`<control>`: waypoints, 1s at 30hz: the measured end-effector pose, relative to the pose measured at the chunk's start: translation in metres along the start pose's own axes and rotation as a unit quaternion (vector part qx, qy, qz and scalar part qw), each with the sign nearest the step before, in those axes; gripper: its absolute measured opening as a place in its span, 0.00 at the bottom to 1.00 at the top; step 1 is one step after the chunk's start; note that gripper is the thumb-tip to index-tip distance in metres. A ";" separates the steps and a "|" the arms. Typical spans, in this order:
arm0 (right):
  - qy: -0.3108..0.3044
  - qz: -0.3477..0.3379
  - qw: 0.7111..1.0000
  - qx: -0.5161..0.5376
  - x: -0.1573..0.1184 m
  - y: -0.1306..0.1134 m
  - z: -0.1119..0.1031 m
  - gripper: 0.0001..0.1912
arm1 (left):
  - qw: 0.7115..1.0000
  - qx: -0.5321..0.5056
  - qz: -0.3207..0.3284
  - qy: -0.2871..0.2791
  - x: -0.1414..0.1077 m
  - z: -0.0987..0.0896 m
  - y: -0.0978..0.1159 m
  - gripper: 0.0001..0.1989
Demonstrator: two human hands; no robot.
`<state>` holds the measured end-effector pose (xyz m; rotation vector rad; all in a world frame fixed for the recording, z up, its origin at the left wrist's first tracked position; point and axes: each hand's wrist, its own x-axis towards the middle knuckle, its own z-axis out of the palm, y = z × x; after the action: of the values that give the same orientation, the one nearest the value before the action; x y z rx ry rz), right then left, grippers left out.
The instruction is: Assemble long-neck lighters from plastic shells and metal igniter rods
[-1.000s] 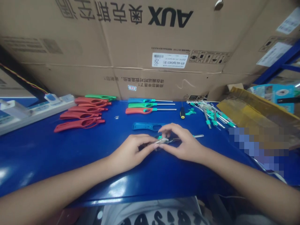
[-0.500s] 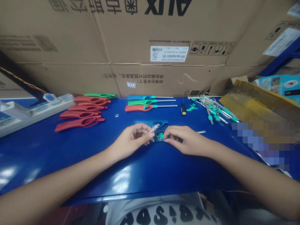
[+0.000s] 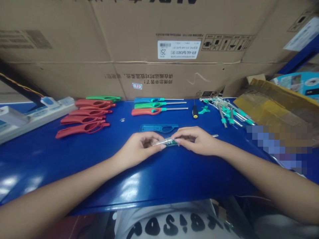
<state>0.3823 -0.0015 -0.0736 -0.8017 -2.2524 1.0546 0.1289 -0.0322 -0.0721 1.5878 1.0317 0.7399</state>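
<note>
My left hand (image 3: 146, 145) is closed around a slim, clear and silvery tube-shaped part (image 3: 160, 142), held nearly level. At its right end, the fingers of my right hand (image 3: 195, 141) are pinched together beside a small green piece (image 3: 172, 142); exactly what they grip is hidden. A metal rod (image 3: 215, 135) sticks out to the right from behind my right hand. Just beyond both hands lies a blue lighter shell half (image 3: 156, 127), its inside facing up. Part of another blue shell seems to lie under my fingers, mostly covered.
Several red shell halves (image 3: 83, 128) lie left, near a white power strip (image 3: 41, 118). Three assembled lighters (image 3: 147, 112) are behind, with a screwdriver (image 3: 195, 113) beside them. Metal rods with teal parts (image 3: 230, 116) pile up right, by a yellow-taped package (image 3: 271, 109). A cardboard box (image 3: 139, 49) stands behind.
The clear tube has swung from a raised tilt to nearly level, with its right end now at my right fingertips. My hands have come closer together, and the camera view has shifted slightly.
</note>
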 end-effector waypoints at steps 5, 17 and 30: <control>-0.002 0.012 1.000 0.017 0.001 -0.001 -0.001 0.12 | 1.000 0.002 -0.001 0.004 0.000 0.001 0.001 0.15; -0.012 0.001 0.999 0.035 0.000 -0.001 -0.002 0.11 | 0.999 0.047 0.009 0.006 -0.001 0.000 -0.002 0.15; 0.002 0.022 0.996 0.092 0.001 -0.001 -0.002 0.11 | 0.999 0.036 0.004 0.018 -0.001 0.001 0.001 0.15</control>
<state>0.3833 -0.0004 -0.0717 -0.7779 -2.1057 1.2594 0.1292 -0.0332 -0.0717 1.6461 1.0881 0.7470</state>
